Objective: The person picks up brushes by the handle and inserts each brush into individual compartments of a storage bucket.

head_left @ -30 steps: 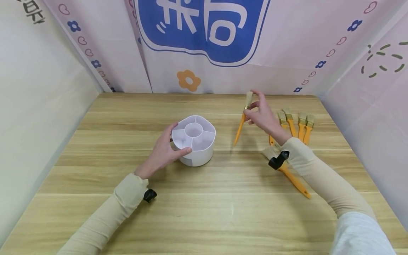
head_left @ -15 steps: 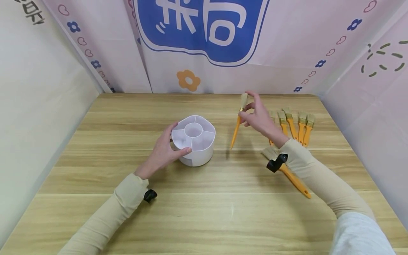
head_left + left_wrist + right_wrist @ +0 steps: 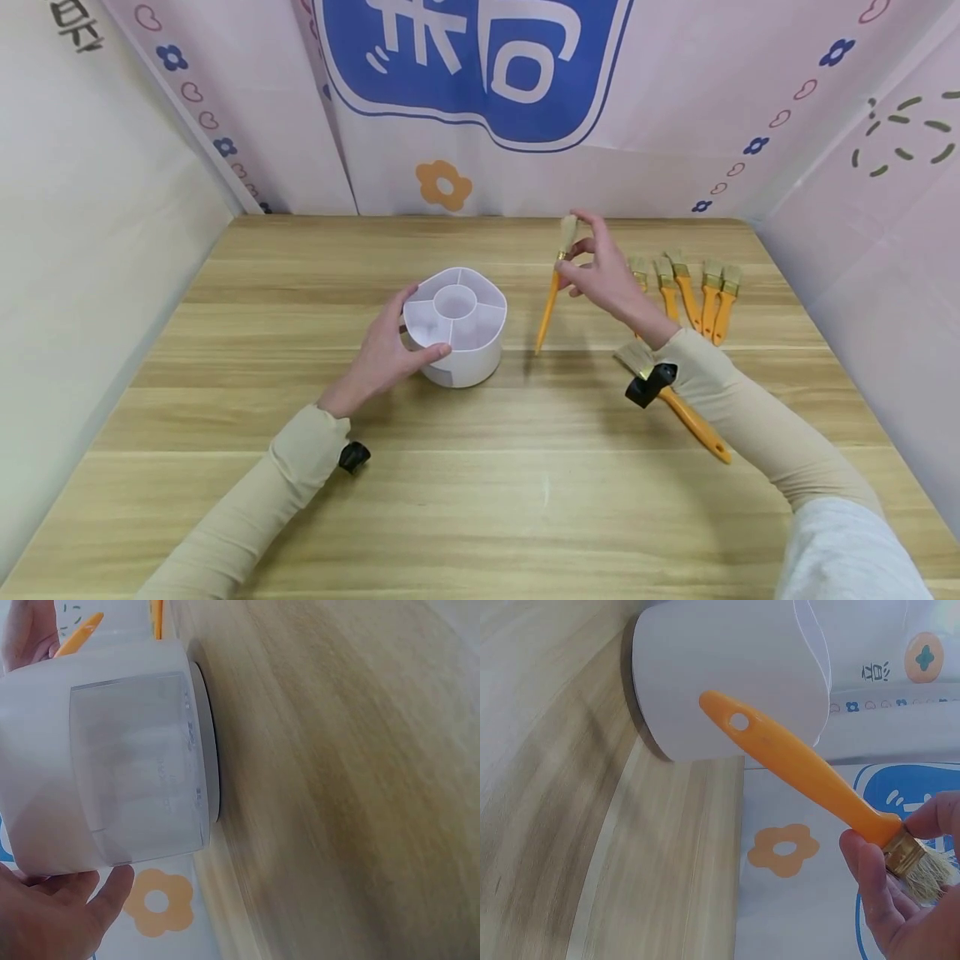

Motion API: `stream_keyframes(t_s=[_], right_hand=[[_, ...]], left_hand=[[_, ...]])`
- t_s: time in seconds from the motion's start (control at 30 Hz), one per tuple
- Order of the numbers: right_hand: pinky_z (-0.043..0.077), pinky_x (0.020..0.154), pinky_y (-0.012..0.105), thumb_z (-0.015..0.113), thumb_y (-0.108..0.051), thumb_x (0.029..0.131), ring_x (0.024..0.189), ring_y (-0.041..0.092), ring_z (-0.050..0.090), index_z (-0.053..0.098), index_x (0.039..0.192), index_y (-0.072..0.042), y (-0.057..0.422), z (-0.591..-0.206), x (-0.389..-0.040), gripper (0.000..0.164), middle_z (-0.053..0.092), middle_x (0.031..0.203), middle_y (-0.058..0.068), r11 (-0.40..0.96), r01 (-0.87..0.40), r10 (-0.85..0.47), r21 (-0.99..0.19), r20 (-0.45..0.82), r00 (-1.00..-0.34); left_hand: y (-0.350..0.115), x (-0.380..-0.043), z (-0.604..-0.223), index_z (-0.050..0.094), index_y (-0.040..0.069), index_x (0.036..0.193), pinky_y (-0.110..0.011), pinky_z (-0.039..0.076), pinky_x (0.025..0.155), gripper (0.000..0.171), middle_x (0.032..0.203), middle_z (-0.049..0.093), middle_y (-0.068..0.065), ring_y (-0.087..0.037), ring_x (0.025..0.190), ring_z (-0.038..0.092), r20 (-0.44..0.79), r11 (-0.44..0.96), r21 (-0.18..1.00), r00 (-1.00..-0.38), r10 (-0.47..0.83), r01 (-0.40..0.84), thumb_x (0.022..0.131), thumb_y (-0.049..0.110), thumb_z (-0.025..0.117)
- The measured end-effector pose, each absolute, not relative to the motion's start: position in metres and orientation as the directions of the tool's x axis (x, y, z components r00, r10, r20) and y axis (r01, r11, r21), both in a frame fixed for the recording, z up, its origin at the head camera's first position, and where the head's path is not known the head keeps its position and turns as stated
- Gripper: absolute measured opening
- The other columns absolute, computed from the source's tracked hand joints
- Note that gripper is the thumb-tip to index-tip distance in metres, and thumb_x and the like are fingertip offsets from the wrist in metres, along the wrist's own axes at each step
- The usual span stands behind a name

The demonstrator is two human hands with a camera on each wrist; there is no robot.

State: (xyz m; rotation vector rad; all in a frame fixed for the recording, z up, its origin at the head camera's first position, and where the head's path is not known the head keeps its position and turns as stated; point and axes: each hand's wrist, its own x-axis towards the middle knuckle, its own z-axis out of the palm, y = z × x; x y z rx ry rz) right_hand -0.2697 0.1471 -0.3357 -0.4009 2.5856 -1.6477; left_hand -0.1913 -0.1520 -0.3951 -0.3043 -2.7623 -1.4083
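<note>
My left hand (image 3: 382,354) grips the left side of a white divided organizer (image 3: 468,369), thumb along its near rim and fingers behind. Its round middle well and the outer compartments around it hold nothing that shows. To its right, my right hand (image 3: 603,271) pinches a paintbrush (image 3: 550,308) at the metal band, bristles up and orange handle slanting down above the table. In the right wrist view the holed handle end of this paintbrush (image 3: 795,761) overlaps the organizer's white wall (image 3: 720,667). A clear panel (image 3: 139,769) fills the organizer's side in the left wrist view.
Several orange-handled paintbrushes (image 3: 708,304) lie side by side at the right, bristles toward the back wall. Nearer me, a bigger paintbrush (image 3: 693,423) lies slantwise, partly under the right wrist camera (image 3: 651,385). The wooden table (image 3: 480,500) meets a printed back wall (image 3: 300,150).
My right hand has carried the paintbrush leftward toward the organizer, its handle end now a little lower. The left hand and the organizer stay in place.
</note>
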Motion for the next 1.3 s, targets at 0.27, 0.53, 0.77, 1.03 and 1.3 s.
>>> stream_keyframes(t_s=[0.27, 0.53, 0.77, 1.03, 1.3], right_hand=[[0.055, 0.055, 0.031, 0.058, -0.01, 0.086, 0.061, 0.011, 0.065, 0.018, 0.145, -0.024, 0.141, -0.328, -0.264, 0.073, 0.052, 0.097, 0.01, 0.374, -0.211, -0.25, -0.903, 0.121, -0.961], [0.054, 0.053, 0.029, 0.059, -0.008, 0.085, 0.059, 0.011, 0.065, 0.021, 0.144, -0.024, 0.135, -0.31, -0.26, 0.072, 0.051, 0.095, 0.008, 0.319, -0.278, -0.255, -0.906, 0.2, -0.946], [0.055, 0.052, 0.027, 0.059, -0.007, 0.085, 0.059, 0.012, 0.065, 0.022, 0.144, -0.022, 0.121, -0.303, -0.255, 0.071, 0.052, 0.095, 0.01, 0.282, -0.315, -0.282, -0.906, 0.236, -0.93], [0.055, 0.052, 0.029, 0.058, -0.005, 0.084, 0.058, 0.012, 0.065, 0.022, 0.144, -0.021, 0.107, -0.302, -0.254, 0.071, 0.051, 0.093, 0.009, 0.241, -0.338, -0.308, -0.91, 0.258, -0.916], [0.055, 0.053, 0.031, 0.058, -0.005, 0.085, 0.059, 0.012, 0.065, 0.023, 0.144, -0.021, 0.099, -0.298, -0.253, 0.071, 0.052, 0.094, 0.012, 0.22, -0.358, -0.318, -0.907, 0.281, -0.906]], left_hand=[[-0.152, -0.19, -0.395, 0.021, 0.008, 0.147, -0.048, 0.04, 0.106, 0.098, 0.146, 0.036, -0.011, -0.028, 0.129, 0.041, 0.103, 0.562, 0.808, -0.982, 0.157, 0.175, 0.073, 0.037, 0.078], [-0.148, -0.196, -0.393, 0.021, 0.008, 0.146, -0.048, 0.04, 0.106, 0.098, 0.145, 0.036, -0.012, -0.028, 0.129, 0.04, 0.117, 0.554, 0.81, -0.98, 0.164, 0.189, 0.073, 0.037, 0.078], [-0.149, -0.192, -0.394, 0.023, 0.006, 0.146, -0.049, 0.041, 0.105, 0.096, 0.144, 0.037, -0.012, -0.029, 0.128, 0.041, 0.132, 0.53, 0.824, -0.977, 0.17, 0.203, 0.072, 0.032, 0.079], [-0.153, -0.188, -0.395, 0.022, 0.007, 0.146, -0.049, 0.04, 0.106, 0.097, 0.146, 0.037, -0.01, -0.027, 0.13, 0.04, 0.13, 0.538, 0.818, -0.977, 0.171, 0.203, 0.073, 0.037, 0.079], [-0.153, -0.19, -0.396, 0.022, 0.008, 0.146, -0.049, 0.04, 0.105, 0.097, 0.146, 0.035, -0.011, -0.027, 0.131, 0.039, 0.123, 0.55, 0.812, -0.978, 0.166, 0.196, 0.073, 0.036, 0.078]])
